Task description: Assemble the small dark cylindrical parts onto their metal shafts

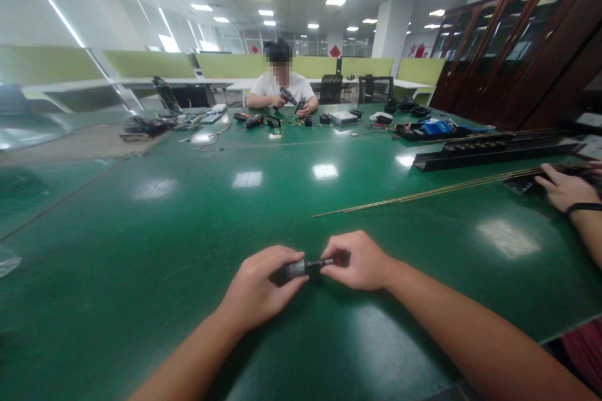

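Between thumb and fingers, my left hand [258, 288] grips the grey, cylindrical end of a small part [297, 269] just above the green table [188, 232]. A thin dark shaft [320, 263] runs rightward from that grey end. My right hand [358, 261] pinches the shaft's far tip, where a bit of dark red shows by the fingers. The two hands are close together but apart, joined only by the part. Blur hides the part's finer detail.
Long thin brass rods [399, 198] lie beyond my right hand, reaching a neighbour's hand [567, 191] at the right. Behind them is a black channel [470, 155]. Across the table a person [295, 86] holds a power drill [288, 96], with tools and small parts nearby.
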Available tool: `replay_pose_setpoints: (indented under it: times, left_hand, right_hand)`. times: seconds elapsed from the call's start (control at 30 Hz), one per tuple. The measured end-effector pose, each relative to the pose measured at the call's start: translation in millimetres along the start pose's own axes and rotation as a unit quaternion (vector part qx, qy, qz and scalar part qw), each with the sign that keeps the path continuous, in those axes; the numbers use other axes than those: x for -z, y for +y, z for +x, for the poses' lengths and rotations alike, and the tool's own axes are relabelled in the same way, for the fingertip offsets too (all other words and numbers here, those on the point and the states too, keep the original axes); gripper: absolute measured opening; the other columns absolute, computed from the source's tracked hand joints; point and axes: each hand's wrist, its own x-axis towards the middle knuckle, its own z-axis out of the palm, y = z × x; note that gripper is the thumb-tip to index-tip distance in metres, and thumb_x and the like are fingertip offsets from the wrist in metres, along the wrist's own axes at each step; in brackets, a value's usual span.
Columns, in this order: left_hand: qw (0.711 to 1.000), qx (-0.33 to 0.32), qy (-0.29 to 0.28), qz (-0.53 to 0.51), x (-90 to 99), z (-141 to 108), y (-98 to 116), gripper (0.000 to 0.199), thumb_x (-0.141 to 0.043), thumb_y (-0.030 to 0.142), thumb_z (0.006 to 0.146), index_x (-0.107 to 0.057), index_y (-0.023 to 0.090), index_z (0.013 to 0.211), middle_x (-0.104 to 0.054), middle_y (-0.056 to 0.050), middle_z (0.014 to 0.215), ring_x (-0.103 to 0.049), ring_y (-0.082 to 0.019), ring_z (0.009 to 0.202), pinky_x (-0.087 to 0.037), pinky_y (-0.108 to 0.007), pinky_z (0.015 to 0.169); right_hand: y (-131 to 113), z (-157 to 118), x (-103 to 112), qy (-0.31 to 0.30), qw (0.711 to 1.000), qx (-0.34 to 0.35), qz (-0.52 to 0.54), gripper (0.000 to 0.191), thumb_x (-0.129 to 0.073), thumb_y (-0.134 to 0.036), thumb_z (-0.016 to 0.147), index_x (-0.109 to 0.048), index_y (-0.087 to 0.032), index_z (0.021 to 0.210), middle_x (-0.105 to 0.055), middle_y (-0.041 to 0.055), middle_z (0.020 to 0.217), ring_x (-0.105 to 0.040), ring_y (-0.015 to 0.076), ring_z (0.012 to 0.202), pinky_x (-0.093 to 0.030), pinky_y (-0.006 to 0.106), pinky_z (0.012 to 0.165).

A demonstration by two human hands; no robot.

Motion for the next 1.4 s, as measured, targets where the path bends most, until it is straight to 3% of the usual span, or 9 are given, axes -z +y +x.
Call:
replay_pose_setpoints:
  times: [1.0,1.1,1.2,1.3,1.4]
  left_hand:
    - [0.999,0.017,0.025,0.036,4.9,1.3,-10.4,0.025,-0.072,0.03,0.082,-0.069,0.022,0.105,-0.072,-0.005,0.1,-0.068,-0.019,0.092,-0.055,-0.032,0.085]
    - [0.994,0.068,0.062,0.053,8.6,2.1,-13.3,0.026,-0.073,0.037,0.081,-0.069,0.023,0.103,-0.07,-0.005,0.098,-0.066,-0.02,0.091,-0.054,-0.033,0.082]
    - [0.978,0.18,0.103,0.004,10.1,5.2,-16.2,0.038,-0.073,0.045,0.079,-0.068,0.021,0.108,-0.071,-0.006,0.098,-0.066,-0.021,0.088,-0.054,-0.035,0.082]
    - [0.935,0.295,0.13,-0.148,12.1,11.6,-17.1,0.054,-0.066,0.051,0.083,-0.06,0.016,0.124,-0.071,-0.011,0.106,-0.068,-0.023,0.094,-0.057,-0.036,0.086]
    - [0.885,0.359,0.141,-0.262,24.6,15.5,-14.5,0.059,-0.063,0.054,0.085,-0.057,0.012,0.125,-0.069,-0.014,0.113,-0.068,-0.025,0.102,-0.056,-0.038,0.093]
  right_hand:
    - [7.0,2.9,4.8,0.028,0.999,-0.03,-0.002,0.011,-0.074,-0.025,0.075,-0.069,-0.016,0.079,-0.07,0.0019,0.07,-0.061,0.0126,0.06,-0.046,0.022,0.059]
    - [9.9,3.4,3.8,0.012,0.999,-0.041,0.029,0.013,-0.075,-0.026,0.074,-0.068,-0.015,0.077,-0.069,0.0018,0.069,-0.061,0.0121,0.058,-0.047,0.022,0.057]
    - [13.0,2.5,1.5,-0.021,0.997,-0.039,0.058,0.014,-0.076,-0.026,0.073,-0.067,-0.015,0.076,-0.067,0.0007,0.065,-0.061,0.0115,0.056,-0.047,0.02,0.054]
    - [15.0,1.5,0.5,-0.039,0.998,-0.031,0.047,0.013,-0.076,-0.026,0.073,-0.068,-0.015,0.076,-0.067,0.0,0.064,-0.061,0.0113,0.054,-0.046,0.02,0.054]
    - [15.8,1.8,1.6,-0.041,0.998,-0.032,0.037,0.014,-0.075,-0.026,0.073,-0.068,-0.015,0.077,-0.067,0.0001,0.065,-0.062,0.0115,0.054,-0.046,0.02,0.054]
